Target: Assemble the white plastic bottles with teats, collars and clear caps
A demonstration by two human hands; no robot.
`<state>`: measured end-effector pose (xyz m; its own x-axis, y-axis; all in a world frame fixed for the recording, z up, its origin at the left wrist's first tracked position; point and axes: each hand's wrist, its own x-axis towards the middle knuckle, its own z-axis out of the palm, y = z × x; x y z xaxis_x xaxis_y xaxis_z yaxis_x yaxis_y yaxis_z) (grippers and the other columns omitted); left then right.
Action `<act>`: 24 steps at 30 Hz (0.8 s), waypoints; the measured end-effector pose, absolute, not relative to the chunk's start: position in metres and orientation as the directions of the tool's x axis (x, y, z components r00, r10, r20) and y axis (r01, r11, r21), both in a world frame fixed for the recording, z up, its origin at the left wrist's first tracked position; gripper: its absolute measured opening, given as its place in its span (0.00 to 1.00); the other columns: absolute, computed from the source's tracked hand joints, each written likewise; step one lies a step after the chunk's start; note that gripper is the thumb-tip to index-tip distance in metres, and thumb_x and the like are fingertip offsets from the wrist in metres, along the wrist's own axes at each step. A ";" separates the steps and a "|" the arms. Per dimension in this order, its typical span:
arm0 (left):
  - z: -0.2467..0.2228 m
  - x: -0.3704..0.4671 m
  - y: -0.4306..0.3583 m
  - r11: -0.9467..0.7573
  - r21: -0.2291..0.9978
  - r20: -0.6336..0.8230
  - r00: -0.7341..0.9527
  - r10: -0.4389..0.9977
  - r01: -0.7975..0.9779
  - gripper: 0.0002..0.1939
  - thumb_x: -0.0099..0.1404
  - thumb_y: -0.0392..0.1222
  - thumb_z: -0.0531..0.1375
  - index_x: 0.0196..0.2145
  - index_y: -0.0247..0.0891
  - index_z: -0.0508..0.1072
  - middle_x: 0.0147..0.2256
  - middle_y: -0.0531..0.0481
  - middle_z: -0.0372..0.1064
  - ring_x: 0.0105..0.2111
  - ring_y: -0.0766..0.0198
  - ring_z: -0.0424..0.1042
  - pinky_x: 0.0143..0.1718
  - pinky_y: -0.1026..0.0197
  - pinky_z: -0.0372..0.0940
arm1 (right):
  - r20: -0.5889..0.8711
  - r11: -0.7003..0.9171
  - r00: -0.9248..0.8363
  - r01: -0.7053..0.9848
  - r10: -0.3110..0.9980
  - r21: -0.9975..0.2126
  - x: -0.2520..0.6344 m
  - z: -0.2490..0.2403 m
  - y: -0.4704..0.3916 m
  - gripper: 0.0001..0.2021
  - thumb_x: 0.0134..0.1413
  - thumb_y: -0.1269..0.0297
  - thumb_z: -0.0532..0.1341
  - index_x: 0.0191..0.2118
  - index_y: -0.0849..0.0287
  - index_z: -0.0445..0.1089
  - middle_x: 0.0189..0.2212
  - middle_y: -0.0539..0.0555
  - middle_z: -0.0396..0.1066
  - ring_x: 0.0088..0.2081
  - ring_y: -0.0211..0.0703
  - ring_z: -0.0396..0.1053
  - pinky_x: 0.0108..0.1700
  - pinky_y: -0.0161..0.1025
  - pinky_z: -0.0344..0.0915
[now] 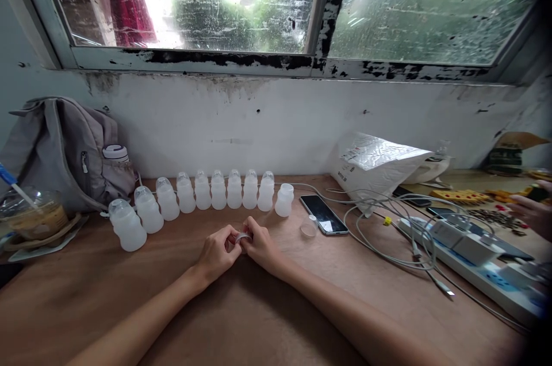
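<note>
My left hand (219, 251) and my right hand (260, 246) meet over the middle of the table, fingers closed on a small whitish ring-like piece (244, 236). The fingers cover much of it. Beyond them, several frosted white baby bottles (217, 191) stand upright in a curved row, most topped with clear domed caps. At the row's right end, a bottle (284, 200) has an uncovered, open top. A small clear cap (309, 227) lies to the right of my hands, beside the phone.
A smartphone (323, 214), tangled grey cables (366, 239) and a power strip (474, 262) lie on the right. A white package (375, 165) leans by the wall. Left are a grey backpack (64, 147) and an iced drink (34, 214). Another person's hand (535, 211) shows far right.
</note>
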<state>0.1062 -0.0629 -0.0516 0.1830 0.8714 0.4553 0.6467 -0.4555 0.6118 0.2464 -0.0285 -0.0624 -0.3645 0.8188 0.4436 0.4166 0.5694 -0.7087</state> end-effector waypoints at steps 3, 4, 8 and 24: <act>-0.052 0.106 -0.063 -0.463 0.605 0.460 0.191 0.867 0.648 0.01 0.53 0.35 0.53 0.26 0.37 0.65 0.22 0.55 0.64 0.21 0.70 0.61 0.23 0.68 0.56 | 0.440 0.566 -0.363 0.421 0.821 -0.709 0.246 -0.063 -0.029 0.08 0.36 0.75 0.50 0.26 0.57 0.52 0.19 0.44 0.54 0.21 0.33 0.53 0.23 0.29 0.48; -0.053 0.107 -0.063 -0.465 0.604 0.463 0.191 0.866 0.648 0.01 0.53 0.35 0.53 0.26 0.37 0.65 0.22 0.55 0.64 0.21 0.70 0.61 0.23 0.68 0.56 | 0.440 0.566 -0.363 0.416 0.821 -0.712 0.246 -0.063 -0.029 0.08 0.36 0.76 0.50 0.26 0.57 0.52 0.19 0.44 0.54 0.21 0.33 0.53 0.23 0.29 0.48; -0.054 0.107 -0.064 -0.489 0.588 0.489 0.198 0.850 0.644 0.02 0.55 0.35 0.53 0.28 0.38 0.65 0.24 0.54 0.65 0.21 0.70 0.61 0.24 0.68 0.57 | 0.452 0.561 -0.343 0.376 0.823 -0.737 0.247 -0.064 -0.031 0.08 0.37 0.76 0.50 0.26 0.57 0.52 0.18 0.43 0.54 0.21 0.33 0.53 0.23 0.29 0.49; -0.052 0.096 -0.057 -0.689 0.388 0.535 0.459 0.709 0.612 0.17 0.58 0.31 0.51 0.45 0.42 0.62 0.45 0.47 0.61 0.45 0.59 0.59 0.47 0.54 0.56 | 0.365 0.412 -0.304 0.106 0.880 -0.905 0.259 -0.069 -0.014 0.10 0.41 0.67 0.58 0.33 0.59 0.59 0.25 0.47 0.62 0.27 0.35 0.61 0.27 0.32 0.58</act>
<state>0.0964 -0.0570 -0.0525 0.4586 0.7092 0.5354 0.6121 -0.6889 0.3883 0.2586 -0.0144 -0.0690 -0.3040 0.8799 0.3652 0.1063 0.4123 -0.9048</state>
